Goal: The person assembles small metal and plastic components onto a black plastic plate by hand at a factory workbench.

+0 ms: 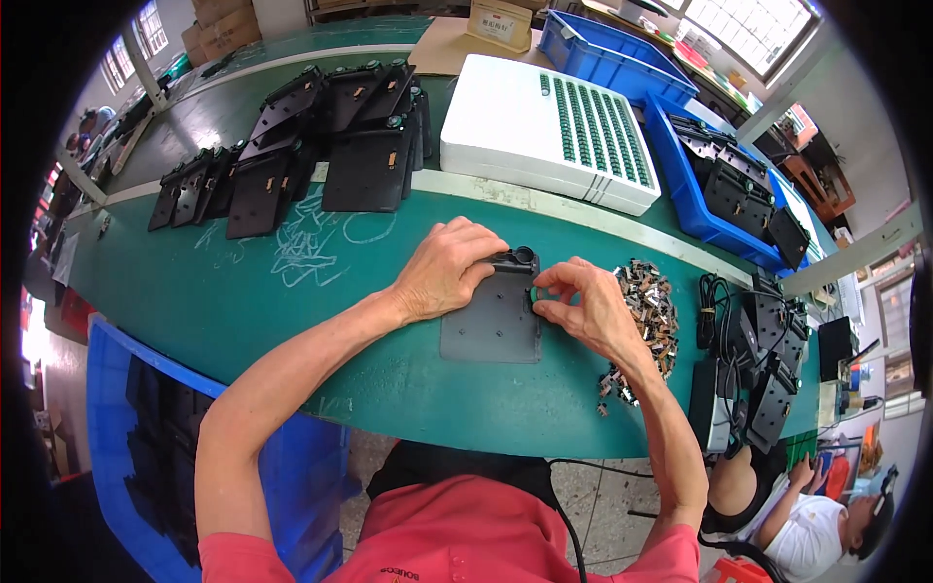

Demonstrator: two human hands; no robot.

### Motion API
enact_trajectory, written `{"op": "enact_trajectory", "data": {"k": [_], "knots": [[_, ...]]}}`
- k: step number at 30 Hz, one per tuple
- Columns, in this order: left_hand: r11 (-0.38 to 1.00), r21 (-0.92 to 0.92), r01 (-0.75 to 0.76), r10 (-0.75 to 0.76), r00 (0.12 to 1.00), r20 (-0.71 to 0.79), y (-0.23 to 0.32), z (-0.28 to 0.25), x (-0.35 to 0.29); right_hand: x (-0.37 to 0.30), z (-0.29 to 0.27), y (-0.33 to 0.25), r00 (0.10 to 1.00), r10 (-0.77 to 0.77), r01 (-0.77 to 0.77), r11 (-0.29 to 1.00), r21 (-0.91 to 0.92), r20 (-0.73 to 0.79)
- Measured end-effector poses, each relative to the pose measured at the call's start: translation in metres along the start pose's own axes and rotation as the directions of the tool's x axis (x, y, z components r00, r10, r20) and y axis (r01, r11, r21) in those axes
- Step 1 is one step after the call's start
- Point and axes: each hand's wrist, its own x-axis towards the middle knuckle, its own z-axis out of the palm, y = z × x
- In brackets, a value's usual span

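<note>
- Green bench point(389, 379) spans a bright workroom, a barred window point(748, 29) beyond its far right corner.
- On it, between its front edge and a pale rail point(428, 183), lies the black plate point(491, 325).
- Left hand point(445, 270): fingers curled, closed on the plate's far left corner.
- Right hand point(588, 303): thumb and forefinger pinched on a green round piece point(534, 294) at the plate's right edge; whether it is seated there, I cannot tell.
- Risk: so narrow a pinch could let the round piece slip and roll off. If the left hand eased, a sideways push might swivel the plate.
- Another risk: the loose heap of small metal parts point(651, 311) sits near the right wrist, so a careless sweep could scatter some over the front edge.
- Beyond the rail stand more black plates point(364, 175), left, and a white foam block point(501, 126) with rows of green pieces point(593, 126).
- Off the front right corner sits another person point(816, 525).
</note>
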Motion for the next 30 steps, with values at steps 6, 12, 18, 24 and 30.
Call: {"op": "enact_trajectory", "data": {"k": [6,12,18,24,30], "knots": [[1.0,0.011,-0.011,0.011,1.0,-0.008,0.001,-0.001,0.0,0.015,-0.001,0.0,0.987,0.068,-0.055,0.994,0.092,-0.143],[1.0,-0.026,-0.01,0.009,1.0,-0.024,0.002,-0.001,0.0,0.036,0.006,-0.007,0.981,0.096,-0.106,0.993,-0.054,-0.17],[0.999,-0.029,-0.026,0.025,0.999,-0.037,0.002,-0.001,0.001,0.044,0.01,-0.007,0.984,0.063,-0.096,0.975,-0.199,-0.168],[0.999,-0.027,-0.029,0.028,0.999,-0.034,0.001,-0.001,0.001,0.044,0.005,-0.018,0.99,0.063,-0.096,0.956,-0.277,-0.125],[1.0,-0.014,-0.017,0.017,1.0,-0.02,0.002,-0.001,0.001,0.055,-0.003,-0.023,0.999,-0.022,0.008,0.913,-0.407,-0.03]]}}
